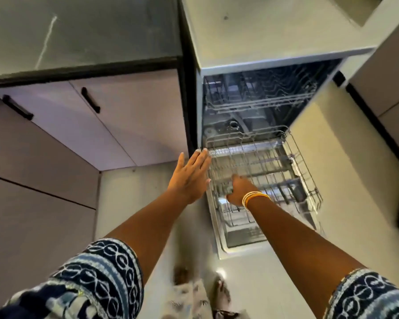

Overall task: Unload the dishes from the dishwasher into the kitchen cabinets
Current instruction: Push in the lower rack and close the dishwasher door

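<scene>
1. Pale lilac kitchen cabinets with black bar handles [90, 100] stood closed at left.
2. The left hand [189, 178], fingers straight and together, touched the grey wire lower rack [293, 166].
3. The right hand [238, 188] gripped the rack's front rim; no dishes showed in it, suggesting unloading was nearly finished.

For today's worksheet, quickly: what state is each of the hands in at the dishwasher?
Left hand: open, fingers straight, at the lower rack's left edge.
Right hand: reaches into the rack; grip cannot be told.
</scene>
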A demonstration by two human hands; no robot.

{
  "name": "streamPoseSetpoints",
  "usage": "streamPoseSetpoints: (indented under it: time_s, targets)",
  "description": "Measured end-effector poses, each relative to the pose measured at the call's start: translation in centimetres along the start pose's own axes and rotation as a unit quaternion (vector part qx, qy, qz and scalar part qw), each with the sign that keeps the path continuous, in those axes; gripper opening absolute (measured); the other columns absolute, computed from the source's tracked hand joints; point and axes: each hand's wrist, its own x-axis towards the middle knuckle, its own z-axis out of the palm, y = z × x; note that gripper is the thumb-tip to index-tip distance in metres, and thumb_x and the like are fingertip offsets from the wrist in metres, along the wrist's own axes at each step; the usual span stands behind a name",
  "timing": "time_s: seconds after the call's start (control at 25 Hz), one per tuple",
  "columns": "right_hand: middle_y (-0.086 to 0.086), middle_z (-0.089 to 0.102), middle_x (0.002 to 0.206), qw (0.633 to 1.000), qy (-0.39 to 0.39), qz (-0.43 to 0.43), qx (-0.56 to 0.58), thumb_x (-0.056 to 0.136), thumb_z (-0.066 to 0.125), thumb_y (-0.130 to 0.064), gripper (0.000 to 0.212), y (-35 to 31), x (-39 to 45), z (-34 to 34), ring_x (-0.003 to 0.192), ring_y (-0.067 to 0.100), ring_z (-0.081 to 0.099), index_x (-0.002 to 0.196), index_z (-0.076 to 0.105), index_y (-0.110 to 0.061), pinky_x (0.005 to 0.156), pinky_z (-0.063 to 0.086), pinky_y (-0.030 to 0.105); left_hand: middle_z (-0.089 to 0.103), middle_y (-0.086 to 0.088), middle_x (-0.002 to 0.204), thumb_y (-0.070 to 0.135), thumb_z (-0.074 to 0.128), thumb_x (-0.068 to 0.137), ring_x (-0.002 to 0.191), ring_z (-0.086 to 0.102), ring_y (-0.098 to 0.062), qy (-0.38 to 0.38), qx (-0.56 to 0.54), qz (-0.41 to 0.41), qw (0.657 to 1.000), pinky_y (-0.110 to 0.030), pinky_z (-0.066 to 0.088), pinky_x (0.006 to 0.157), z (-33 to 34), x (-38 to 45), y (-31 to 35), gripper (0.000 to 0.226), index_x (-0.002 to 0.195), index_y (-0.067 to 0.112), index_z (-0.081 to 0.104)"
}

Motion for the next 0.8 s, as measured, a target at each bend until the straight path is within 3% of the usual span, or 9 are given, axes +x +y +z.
streamPoseSetpoints:
  time_s: [0.24, 0.4, 0.52, 0.64, 0.72, 0.8]
  targets:
    - [0.019, 0.050, 0.134, 0.986, 0.023, 0.111, 0.123, 0.085, 0.065, -0.021, 0.059, 9.0, -1.1, 6.3, 0.124, 0.036, 0.049, 0.135, 0.040, -0.001, 0.100, 0.044, 0.039, 0.008, -0.008, 0.161, 0.042, 0.037, 0.097, 0.148, 0.009, -0.025, -0.026, -0.037, 0.043, 0.998, -0.055, 0.013, 0.117, 5.1, -0.3, 7.4, 0.067, 0.152, 0.012, 0.012]
    - [0.022, 0.047, 0.138, 0.937, 0.041, 0.227, 0.262, 0.091, 0.058, -0.016, 0.054, 13.9, 1.7, 13.3, 0.127, 0.036, 0.047, 0.137, 0.036, 0.002, 0.100, 0.040, 0.036, 0.010, -0.008, 0.160, 0.042, 0.037, 0.097, 0.148, 0.011, -0.025, -0.055, -0.026, 0.076, 0.995, -0.055, 0.014, 0.116, 13.2, 0.3, 10.8, 0.067, 0.151, 0.011, 0.013]
    - [0.022, 0.045, 0.141, 0.882, 0.064, 0.284, 0.371, 0.093, 0.056, -0.018, 0.062, 17.4, 5.8, 18.7, 0.129, 0.037, 0.045, 0.143, 0.028, 0.005, 0.104, 0.038, 0.036, 0.011, -0.008, 0.160, 0.041, 0.036, 0.098, 0.148, 0.011, -0.025, -0.061, -0.022, 0.093, 0.994, -0.055, 0.016, 0.116, 20.4, 2.1, 12.6, 0.066, 0.151, 0.011, 0.013]
    - [0.023, 0.046, 0.139, 0.810, 0.100, 0.322, 0.479, 0.092, 0.058, -0.027, 0.066, 20.3, 9.9, 23.1, 0.126, 0.039, 0.047, 0.140, 0.028, 0.006, 0.105, 0.042, 0.045, 0.013, -0.007, 0.160, 0.042, 0.036, 0.098, 0.147, 0.013, -0.024, -0.055, -0.031, 0.093, 0.994, -0.054, 0.018, 0.116, 26.9, 3.7, 13.7, 0.066, 0.151, 0.012, 0.013]
    - [0.023, 0.047, 0.135, 0.751, 0.117, 0.326, 0.562, 0.092, 0.058, -0.028, 0.061, 22.1, 13.0, 25.5, 0.120, 0.039, 0.052, 0.138, 0.030, 0.001, 0.097, 0.048, 0.048, 0.014, -0.008, 0.160, 0.043, 0.037, 0.098, 0.147, 0.014, -0.024, -0.061, -0.034, 0.097, 0.993, -0.054, 0.019, 0.116, 31.3, 5.0, 14.3, 0.067, 0.151, 0.012, 0.012]
    - [0.023, 0.048, 0.134, 0.696, 0.134, 0.308, 0.635, 0.095, 0.055, -0.023, 0.055, 23.5, 15.8, 27.7, 0.115, 0.038, 0.056, 0.138, 0.030, -0.001, 0.080, 0.055, 0.042, 0.013, -0.009, 0.159, 0.045, 0.039, 0.097, 0.147, 0.014, -0.025, -0.068, -0.051, 0.094, 0.992, -0.054, 0.019, 0.116, 34.9, 5.9, 14.8, 0.069, 0.151, 0.012, 0.011]
